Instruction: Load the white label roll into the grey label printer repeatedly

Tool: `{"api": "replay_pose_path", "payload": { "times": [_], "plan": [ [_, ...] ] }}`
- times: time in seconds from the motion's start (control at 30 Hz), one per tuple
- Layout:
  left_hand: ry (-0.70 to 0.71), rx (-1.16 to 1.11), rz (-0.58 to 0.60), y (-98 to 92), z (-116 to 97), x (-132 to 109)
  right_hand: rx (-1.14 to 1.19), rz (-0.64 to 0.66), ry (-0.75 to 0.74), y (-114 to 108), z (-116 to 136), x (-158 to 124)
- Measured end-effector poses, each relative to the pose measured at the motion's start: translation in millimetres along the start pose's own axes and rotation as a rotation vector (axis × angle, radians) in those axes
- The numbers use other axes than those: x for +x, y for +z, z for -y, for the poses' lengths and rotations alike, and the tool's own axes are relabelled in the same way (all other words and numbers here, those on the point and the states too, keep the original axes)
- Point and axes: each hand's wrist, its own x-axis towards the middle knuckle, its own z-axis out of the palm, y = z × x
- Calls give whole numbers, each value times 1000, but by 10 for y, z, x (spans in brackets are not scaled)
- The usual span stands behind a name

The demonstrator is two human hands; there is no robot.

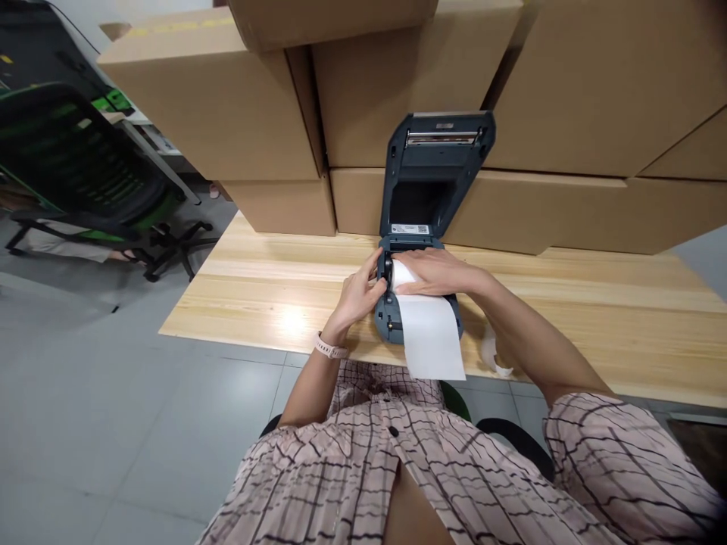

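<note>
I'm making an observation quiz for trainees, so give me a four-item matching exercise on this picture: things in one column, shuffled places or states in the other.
1. left hand
2. right hand
3. dark lid
4. white paper strip

A. raised open
B. palm down over the device
C. sticking out past the device's near edge
D. touching the device's left side

Pairs: 1-D, 2-B, 3-A, 4-C

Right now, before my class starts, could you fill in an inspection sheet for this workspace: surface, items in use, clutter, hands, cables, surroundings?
Surface: pale wood-grain tabletop.
Items in use: dark device with its lid raised; white roll inside, its paper strip running out over the tabletop's front edge.
Clutter: curled pale scrap beside the right forearm.
Hands: left hand at the device's left side; right hand on the roll.
Cables: nothing seen for certain.
Surroundings: stacked cardboard boxes behind; swivel chair at left; grey tiled floor.
</note>
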Motion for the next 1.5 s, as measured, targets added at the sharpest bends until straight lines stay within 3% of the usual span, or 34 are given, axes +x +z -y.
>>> {"api": "replay_pose_path", "payload": {
  "times": [0.17, 0.33, 0.47, 0.8, 1.0, 1.13, 1.27, 1.37, 1.4, 1.43, 1.5],
  "plan": [
    [-2, 44, -7, -5, -38, -27, -3, -197, -19, 305, 111, -322],
    [-17, 15, 8, -5, -71, -31, -70, -286, -17, 652, 455, -802],
    [-35, 7, -8, 3, -90, -42, -117, -390, -2, 858, 704, -1013],
    [-35, -205, -5, 122, 6, -68, -90, -467, 39, 1086, 911, -1075],
    [-195, -432, 3, 178, 72, -86, -89, -454, 33, 1087, 877, -1075],
    [-204, -429, 36, 160, 112, -80, -68, -445, 36, 1117, 883, -1055],
    [-194, -308, 29, 171, 103, -108, 28, -358, 5, 937, 907, -1167],
    [-110, -98, -123, 182, -25, -227, 209, -201, -259, 483, 824, -1301],
    [-35, 9, -167, 185, -90, -286, 276, -218, -332, 280, 755, -1310],
    [56, 124, -182, 192, -158, -350, 315, -332, -320, 65, 659, -1284],
    [237, 318, -113, 220, -288, -487, 303, -775, -148, -365, 395, -1101]
  ]
}}
